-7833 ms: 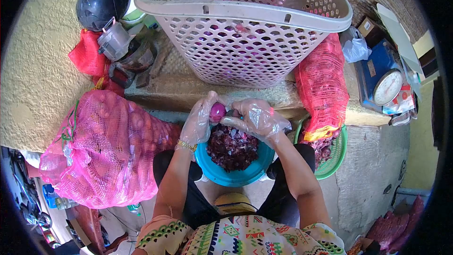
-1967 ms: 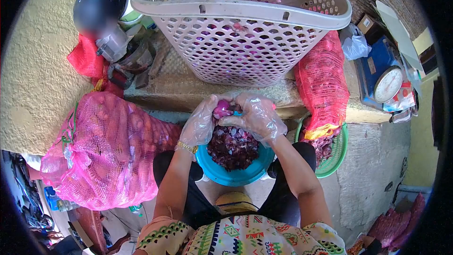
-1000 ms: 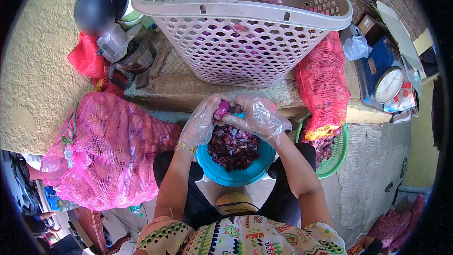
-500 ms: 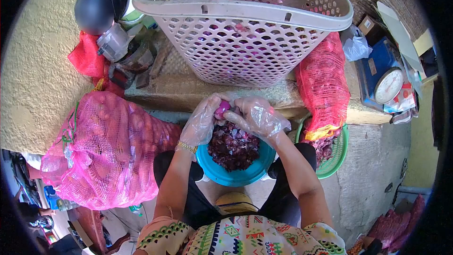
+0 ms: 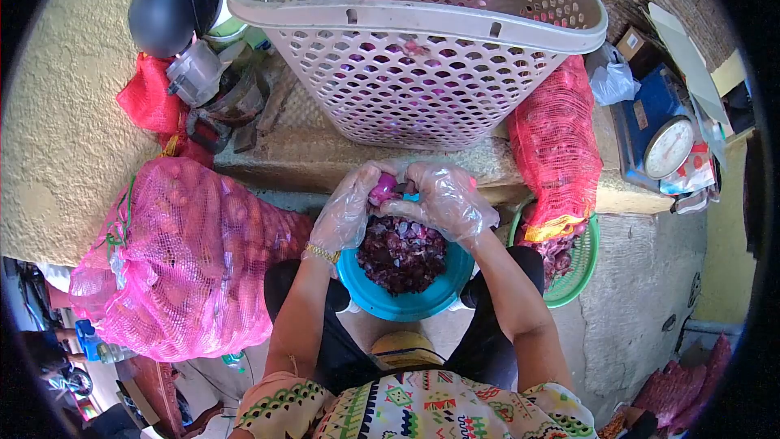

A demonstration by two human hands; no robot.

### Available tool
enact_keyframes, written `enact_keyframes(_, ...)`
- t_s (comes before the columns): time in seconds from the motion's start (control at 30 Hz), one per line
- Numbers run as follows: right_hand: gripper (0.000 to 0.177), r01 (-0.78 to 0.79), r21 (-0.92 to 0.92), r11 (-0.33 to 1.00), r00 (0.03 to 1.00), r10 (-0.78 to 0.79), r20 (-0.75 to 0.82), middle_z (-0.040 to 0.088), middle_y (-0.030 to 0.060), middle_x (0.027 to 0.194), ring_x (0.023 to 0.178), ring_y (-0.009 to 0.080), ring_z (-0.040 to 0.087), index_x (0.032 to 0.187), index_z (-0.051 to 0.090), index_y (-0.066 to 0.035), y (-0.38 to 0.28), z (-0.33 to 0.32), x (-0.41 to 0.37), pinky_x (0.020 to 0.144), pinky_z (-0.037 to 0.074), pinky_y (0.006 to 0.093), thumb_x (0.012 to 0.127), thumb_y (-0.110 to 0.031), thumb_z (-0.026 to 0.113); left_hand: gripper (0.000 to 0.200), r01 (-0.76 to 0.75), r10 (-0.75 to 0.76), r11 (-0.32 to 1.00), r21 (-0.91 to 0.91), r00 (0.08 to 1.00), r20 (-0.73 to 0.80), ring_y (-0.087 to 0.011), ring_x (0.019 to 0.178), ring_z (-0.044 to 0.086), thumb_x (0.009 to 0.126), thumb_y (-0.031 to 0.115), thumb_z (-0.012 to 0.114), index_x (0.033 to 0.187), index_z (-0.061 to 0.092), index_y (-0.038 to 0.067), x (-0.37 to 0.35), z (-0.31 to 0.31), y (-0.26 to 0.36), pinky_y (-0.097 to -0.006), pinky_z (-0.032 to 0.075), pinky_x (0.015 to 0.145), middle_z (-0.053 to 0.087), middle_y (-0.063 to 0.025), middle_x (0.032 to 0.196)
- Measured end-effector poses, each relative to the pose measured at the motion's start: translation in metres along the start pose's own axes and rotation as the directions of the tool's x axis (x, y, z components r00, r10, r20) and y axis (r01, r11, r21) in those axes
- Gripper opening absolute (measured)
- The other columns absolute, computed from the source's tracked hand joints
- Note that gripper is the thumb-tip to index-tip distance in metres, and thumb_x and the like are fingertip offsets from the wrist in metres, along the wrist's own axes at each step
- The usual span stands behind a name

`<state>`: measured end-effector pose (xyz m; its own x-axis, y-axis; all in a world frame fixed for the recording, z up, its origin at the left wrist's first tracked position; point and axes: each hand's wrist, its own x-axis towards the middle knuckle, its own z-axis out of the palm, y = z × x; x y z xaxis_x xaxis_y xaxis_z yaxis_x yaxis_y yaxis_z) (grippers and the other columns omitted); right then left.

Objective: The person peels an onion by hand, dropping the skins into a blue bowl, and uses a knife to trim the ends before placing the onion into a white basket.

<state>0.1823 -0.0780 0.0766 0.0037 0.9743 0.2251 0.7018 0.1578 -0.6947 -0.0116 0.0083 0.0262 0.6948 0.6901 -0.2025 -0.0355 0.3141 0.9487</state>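
Note:
Both hands wear clear plastic gloves and meet above the far rim of a blue basin. My left hand is closed around a shiny purple red onion. Against the onion's right side, my right hand is closed, thumb and fingers pinched around a small dark piece. Whether that is a blade or onion skin I cannot make out. Beneath the hands, dark red onion skins and scraps fill much of the basin.
A tall grey perforated basket stands ahead on a ledge. Left lies a large pink mesh sack of onions. On the right, a red mesh sack hangs over a green basket; a blue weighing scale stands farther right.
My right hand has shifted slightly, opening a gap between the hands that shows blue. The onion has turned a little in my left hand. At the far left, another person has come into view.

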Motion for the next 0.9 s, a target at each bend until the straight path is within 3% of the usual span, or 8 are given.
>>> enact_keyframes(0.17,0.049,-0.014,-0.034,0.999,1.0,0.015,0.016,0.074,0.0161,0.084,0.081,0.037,0.074,0.093,0.073,-0.005,-0.003,-0.001,0.0,0.073,0.056,0.0459,0.082,-0.049,0.089,0.051,-0.015,0.016,0.999,-0.048,1.0,0.018,-0.0107,0.092,0.058,0.113,0.055,0.048,0.124,0.066,0.008,0.002,0.003,-0.001,-0.0253,0.051,0.079,0.066,-0.0031,0.116)
enact_keyframes(0.27,0.042,-0.01,-0.033,0.999,0.999,0.011,0.031,0.074,0.0152,0.081,0.08,0.0372,0.074,0.093,0.073,-0.004,0.005,0.004,-0.001,0.072,0.056,0.0466,0.089,-0.045,0.084,0.054,0.034,-0.035,0.998,-0.052,0.999,-0.001,-0.0082,0.096,0.056,0.111,0.058,0.05,0.123,0.069,0.009,-0.003,0.005,0.008,-0.0251,0.048,0.082,0.066,0.0,0.111)
enact_keyframes(0.4,0.037,-0.011,-0.036,0.999,0.999,0.013,0.048,0.073,0.0165,0.078,0.076,0.0395,0.072,0.09,0.072,-0.004,0.017,0.013,-0.001,0.071,0.055,0.0483,0.095,-0.04,0.077,0.053,-0.007,0.009,0.996,-0.087,1.0,0.019,-0.0084,0.095,0.056,0.112,0.057,0.051,0.124,0.069,0.008,-0.002,0.005,0.007,-0.0254,0.048,0.084,0.066,0.0004,0.11)
enact_keyframes(0.5,0.045,-0.018,-0.045,0.999,0.995,0.022,0.098,0.072,0.02,0.079,0.077,0.0423,0.072,0.091,0.074,-0.004,0.024,0.017,-0.002,0.072,0.055,0.0527,0.098,-0.048,0.071,0.053,-0.055,0.055,0.998,-0.01,0.998,0.004,-0.0086,0.094,0.056,0.112,0.055,0.052,0.123,0.069,0.007,-0.001,0.002,0.002,-0.0258,0.048,0.085,0.065,0.0004,0.109)
enact_keyframes(0.9,0.05,0.056,-0.166,0.985,0.997,-0.048,0.055,0.069,0.0203,0.073,0.073,0.0439,0.069,0.083,0.071,-0.002,0.021,0.019,-0.003,0.07,0.054,0.0526,0.096,-0.05,0.073,0.054,-0.039,0.039,0.999,-0.022,0.999,0.0,-0.009,0.095,0.056,0.112,0.056,0.052,0.123,0.069,0.007,-0.001,0.002,0.003,-0.026,0.048,0.086,0.064,0.0003,0.106)
